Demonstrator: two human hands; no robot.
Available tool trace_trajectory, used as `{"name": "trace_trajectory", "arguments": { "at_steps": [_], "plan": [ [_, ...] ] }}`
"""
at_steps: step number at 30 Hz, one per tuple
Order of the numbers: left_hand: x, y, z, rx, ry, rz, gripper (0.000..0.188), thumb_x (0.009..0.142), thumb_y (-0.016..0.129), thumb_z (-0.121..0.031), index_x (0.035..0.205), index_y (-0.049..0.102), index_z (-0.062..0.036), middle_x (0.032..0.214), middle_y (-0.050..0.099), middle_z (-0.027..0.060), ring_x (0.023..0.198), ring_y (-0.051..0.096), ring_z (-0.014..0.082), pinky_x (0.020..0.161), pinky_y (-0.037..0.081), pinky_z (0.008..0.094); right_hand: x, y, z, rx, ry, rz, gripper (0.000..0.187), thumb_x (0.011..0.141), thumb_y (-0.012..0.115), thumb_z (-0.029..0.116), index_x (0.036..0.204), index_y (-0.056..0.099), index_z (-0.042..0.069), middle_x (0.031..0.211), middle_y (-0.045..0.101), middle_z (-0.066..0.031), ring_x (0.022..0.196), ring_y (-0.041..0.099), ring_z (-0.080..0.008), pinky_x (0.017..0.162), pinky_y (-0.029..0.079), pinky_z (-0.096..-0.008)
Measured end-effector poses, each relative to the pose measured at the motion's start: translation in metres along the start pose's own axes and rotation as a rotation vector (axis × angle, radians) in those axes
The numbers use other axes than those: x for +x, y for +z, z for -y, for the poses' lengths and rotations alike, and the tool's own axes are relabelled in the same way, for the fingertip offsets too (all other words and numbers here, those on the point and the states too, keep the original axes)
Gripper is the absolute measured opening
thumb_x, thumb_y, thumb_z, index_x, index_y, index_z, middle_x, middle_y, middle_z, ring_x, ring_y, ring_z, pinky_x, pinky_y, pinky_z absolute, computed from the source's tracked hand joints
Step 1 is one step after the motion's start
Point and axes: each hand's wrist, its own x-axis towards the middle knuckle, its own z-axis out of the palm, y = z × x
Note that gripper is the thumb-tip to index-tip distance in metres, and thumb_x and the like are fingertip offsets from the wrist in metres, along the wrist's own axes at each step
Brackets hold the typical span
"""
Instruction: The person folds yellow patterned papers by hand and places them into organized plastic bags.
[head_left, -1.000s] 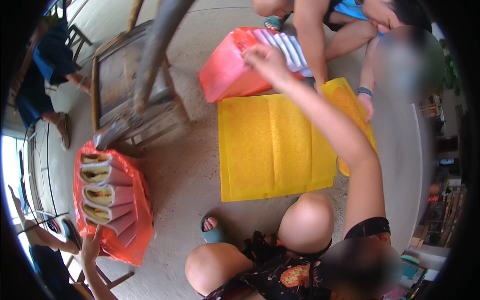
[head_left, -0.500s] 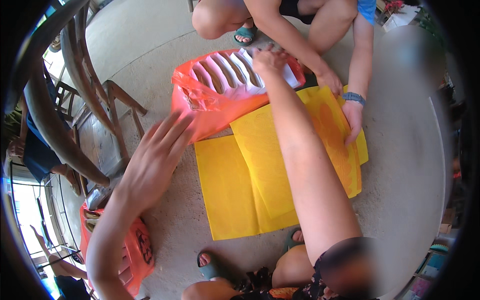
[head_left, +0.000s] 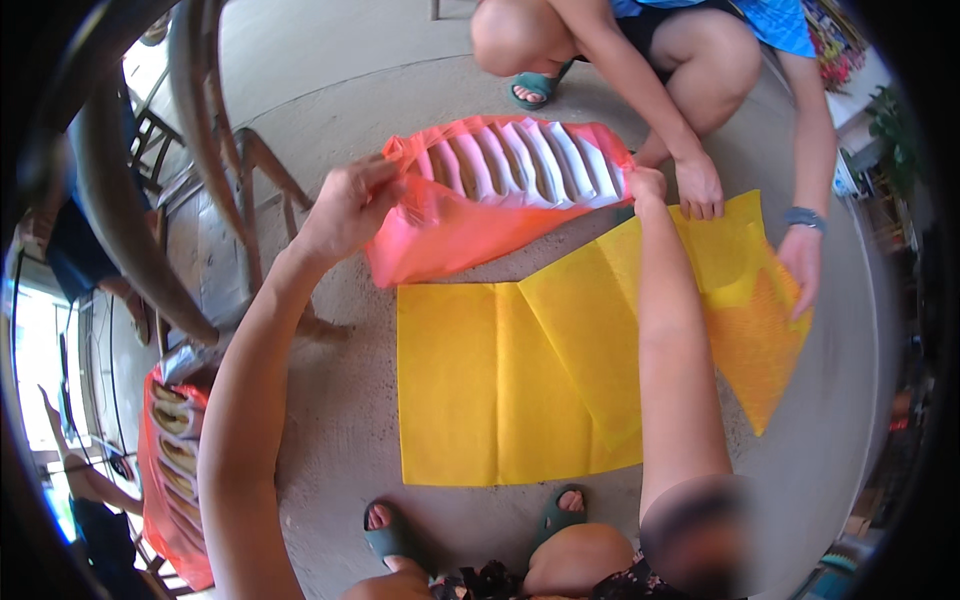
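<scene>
A red plastic bag (head_left: 450,240) lies on the floor ahead of me, its top open over a row of wavy, folded white paper bundles (head_left: 540,165). My left hand (head_left: 350,205) pinches the bag's left edge. At its right end my right hand (head_left: 647,184) is closed on the rim. Nearer to me, large yellow sheets (head_left: 450,380) overlap on the floor, partly hidden under my right forearm. Across from me a squatting person grips the upper sheet, one hand (head_left: 698,186) on its far edge and the other hand (head_left: 799,262) at its right side.
A dark wooden chair (head_left: 215,240) stands at the left. Below it is a second red bag (head_left: 170,480) with similar folded bundles. My sandalled feet (head_left: 395,535) are at the near edge of the yellow sheets. Plants and clutter line the far right.
Both my hands have moved onto the ends of the red bag, and its rim is spread wider around the bundles. The other person has pulled the upper yellow sheet to the right.
</scene>
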Motion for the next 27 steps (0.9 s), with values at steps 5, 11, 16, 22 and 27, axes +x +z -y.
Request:
{"name": "trace_trajectory", "arguments": {
  "at_steps": [5,11,16,22,27],
  "plan": [
    [-0.029,-0.009,-0.049,-0.449,-0.128,-0.19,0.011,0.084,0.06,-0.001,0.075,0.054,-0.0003,0.076,0.048,-0.0029,0.07,0.043,0.0058,0.066,0.036,0.0248,-0.028,-0.006,0.09,0.446,-0.241,0.029,0.029,0.096,0.059,0.023,0.106,0.069,-0.002,0.092,0.07,-0.0101,0.084,0.067,-0.0196,0.074,0.052,-0.0322],
    [-0.101,-0.031,-0.098,-0.316,-0.2,-0.506,0.023,0.081,0.057,0.0,0.062,0.044,-0.0036,0.068,0.039,-0.0045,0.066,0.036,0.0043,0.057,0.027,0.0247,-0.129,-0.006,0.21,0.812,-0.226,0.387,0.016,0.101,0.054,0.017,0.103,0.063,0.004,0.097,0.064,-0.0079,0.086,0.062,-0.0186,0.08,0.052,-0.0375],
    [-0.125,-0.036,-0.198,-0.129,-0.113,-0.622,0.031,0.084,0.058,0.0,0.062,0.036,0.0041,0.058,0.031,-0.0036,0.057,0.033,0.0024,0.047,0.025,0.0277,-0.186,-0.048,0.252,0.994,-0.499,0.708,0.019,0.101,0.055,0.012,0.108,0.065,-0.003,0.098,0.068,-0.0085,0.088,0.067,-0.0168,0.082,0.056,-0.0326],
    [-0.226,-0.092,-0.291,0.215,-0.295,-0.814,0.026,0.093,0.063,-0.009,0.072,0.063,0.0064,0.061,0.048,-0.0055,0.058,0.039,0.0012,0.048,0.029,0.0224,-0.356,-0.008,0.293,1.104,-0.458,1.165,0.012,0.095,0.062,0.01,0.098,0.068,0.0,0.091,0.069,-0.0048,0.081,0.064,-0.0108,0.077,0.05,-0.0246],
    [-0.267,-0.096,-0.338,0.571,-0.359,-0.672,0.03,0.09,0.057,-0.001,0.062,0.048,0.0056,0.054,0.041,0.0037,0.049,0.036,0.0064,0.046,0.026,0.0272,-0.441,0.014,0.277,1.05,-0.44,1.39,0.011,0.096,0.06,0.01,0.09,0.068,0.004,0.082,0.067,-0.0007,0.076,0.061,-0.0079,0.073,0.049,-0.0233]
  ]
}}
